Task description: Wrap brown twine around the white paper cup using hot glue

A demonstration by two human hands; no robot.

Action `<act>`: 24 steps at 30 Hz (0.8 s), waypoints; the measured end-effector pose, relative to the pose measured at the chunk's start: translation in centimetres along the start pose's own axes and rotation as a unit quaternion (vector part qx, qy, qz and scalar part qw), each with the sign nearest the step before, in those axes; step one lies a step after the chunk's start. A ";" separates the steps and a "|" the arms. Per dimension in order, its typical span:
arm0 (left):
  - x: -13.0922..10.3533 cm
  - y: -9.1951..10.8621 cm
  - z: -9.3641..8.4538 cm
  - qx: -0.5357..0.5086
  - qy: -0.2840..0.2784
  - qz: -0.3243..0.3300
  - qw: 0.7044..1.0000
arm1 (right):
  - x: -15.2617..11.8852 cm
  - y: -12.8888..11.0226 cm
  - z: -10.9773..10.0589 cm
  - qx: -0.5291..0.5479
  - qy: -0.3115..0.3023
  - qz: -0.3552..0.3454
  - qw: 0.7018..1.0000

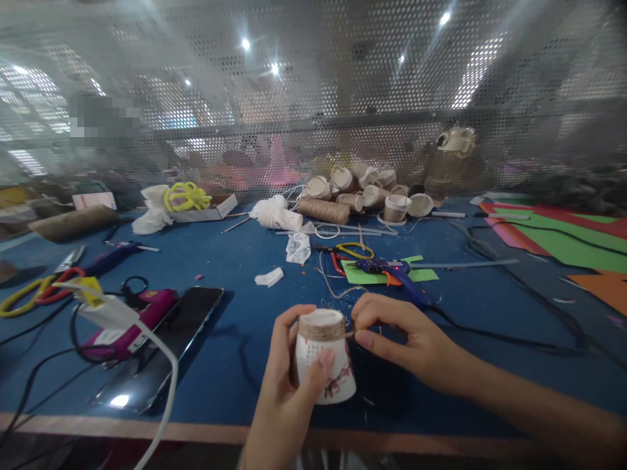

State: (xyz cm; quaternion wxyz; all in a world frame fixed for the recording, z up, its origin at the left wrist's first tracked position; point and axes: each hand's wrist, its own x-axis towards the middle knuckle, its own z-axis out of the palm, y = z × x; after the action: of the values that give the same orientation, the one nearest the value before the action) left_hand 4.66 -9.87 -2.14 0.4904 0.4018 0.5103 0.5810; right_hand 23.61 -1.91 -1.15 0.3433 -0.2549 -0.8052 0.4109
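Note:
My left hand (289, 378) is closed around a white paper cup (336, 372) near the table's front edge. The cup is printed with a red blossom branch and dark characters. It stands upside down, wide end lowest, with several turns of brown twine (321, 328) around its narrow upper part. My right hand (392, 329) pinches the twine's loose strand between thumb and fingers, just right of the cup. Behind the hands, a blue glue gun (392, 266) lies on a green paper piece (426, 275).
Twine-wrapped cups (372, 196), a twine roll (324, 210) and stacked white cups (279, 219) are at the back. Left are a phone (191, 326), a magenta power bank (142, 320) and scissors (44, 287). Coloured paper (563, 235) lies right; black cables (499, 349) cross the blue table.

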 end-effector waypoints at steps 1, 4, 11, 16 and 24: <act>0.0 0.0 0.0 -0.004 -0.002 -0.004 1.000 | 0.0 0.0 0.0 0.001 -0.002 0.003 1.000; 0.0 -0.1 0.0 -0.008 -0.004 -0.012 1.000 | 0.0 0.1 0.0 0.006 -0.009 0.014 1.000; 0.1 -0.2 -0.1 -0.022 -0.006 -0.017 1.000 | 0.1 0.0 0.1 0.029 -0.020 0.031 0.999; 0.0 -0.1 0.0 -0.029 -0.009 -0.024 0.999 | 0.3 0.0 0.2 0.046 -0.024 0.046 0.998; 0.1 -0.2 -0.2 -0.022 -0.015 -0.019 0.999 | 0.3 0.1 0.4 0.073 -0.031 0.061 0.995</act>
State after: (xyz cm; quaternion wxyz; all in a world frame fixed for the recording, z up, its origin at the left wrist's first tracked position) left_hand 4.47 -9.85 -2.32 0.5179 0.3900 0.4970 0.5768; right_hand 23.17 -1.85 -1.30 0.3102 -0.2646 -0.7665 0.4962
